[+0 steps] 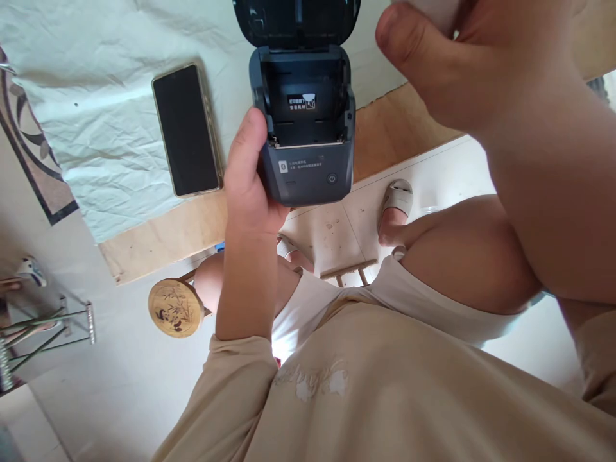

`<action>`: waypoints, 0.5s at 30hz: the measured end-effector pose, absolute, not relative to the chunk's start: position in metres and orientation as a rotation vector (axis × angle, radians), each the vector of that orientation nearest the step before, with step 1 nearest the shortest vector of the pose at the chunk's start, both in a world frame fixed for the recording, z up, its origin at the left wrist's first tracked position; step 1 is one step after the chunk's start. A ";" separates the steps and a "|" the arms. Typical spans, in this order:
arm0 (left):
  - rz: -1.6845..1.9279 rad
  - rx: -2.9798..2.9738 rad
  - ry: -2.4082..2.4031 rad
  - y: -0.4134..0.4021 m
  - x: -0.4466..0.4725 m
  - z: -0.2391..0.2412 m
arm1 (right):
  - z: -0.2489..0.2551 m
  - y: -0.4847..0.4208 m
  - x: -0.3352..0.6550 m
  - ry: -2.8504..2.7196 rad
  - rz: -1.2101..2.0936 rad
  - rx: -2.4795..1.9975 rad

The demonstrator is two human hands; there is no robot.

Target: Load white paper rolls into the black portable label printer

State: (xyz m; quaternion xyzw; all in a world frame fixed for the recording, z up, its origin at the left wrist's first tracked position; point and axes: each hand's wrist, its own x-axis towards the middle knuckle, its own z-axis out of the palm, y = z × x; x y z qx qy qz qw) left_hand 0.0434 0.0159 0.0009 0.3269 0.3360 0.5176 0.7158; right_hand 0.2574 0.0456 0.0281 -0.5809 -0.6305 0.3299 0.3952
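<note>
Left hand (250, 173) grips the printer (308, 160) by its left side, lid open to expose the bay; right hand (452, 58), held apart, pinches 1 white object (433, 8). Phone (187, 130) lies left.

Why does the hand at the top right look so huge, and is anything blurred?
Head view: the right hand is very near the lens, so it looms large and a little soft; the printer in the left hand and the phone are sharp, in even light without glare.

Bright, even daylight with soft shadows (edges stretched by the wide lens), sharp centre.
</note>
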 end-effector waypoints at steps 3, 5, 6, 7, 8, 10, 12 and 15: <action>1.149 0.706 0.708 0.015 0.044 0.002 | 0.026 0.049 0.261 -1.861 0.464 -1.664; 1.179 0.719 0.692 0.016 0.043 0.000 | 0.022 0.051 0.263 -1.927 0.444 -1.663; 1.196 0.733 0.690 0.016 0.043 -0.002 | 0.019 0.052 0.264 -1.945 0.440 -1.664; 1.202 0.752 0.688 0.017 0.042 -0.004 | 0.017 0.053 0.264 -1.954 0.434 -1.680; 1.201 0.770 0.687 0.018 0.041 -0.006 | 0.014 0.054 0.264 -1.961 0.433 -1.705; 1.210 0.798 0.689 0.019 0.041 -0.012 | 0.008 0.056 0.262 -1.983 0.447 -1.756; 1.248 0.809 0.688 0.019 0.043 -0.016 | 0.004 0.056 0.258 -2.013 0.491 -1.771; 1.293 0.813 0.704 0.019 0.047 -0.019 | 0.005 0.052 0.256 -2.002 0.573 -1.676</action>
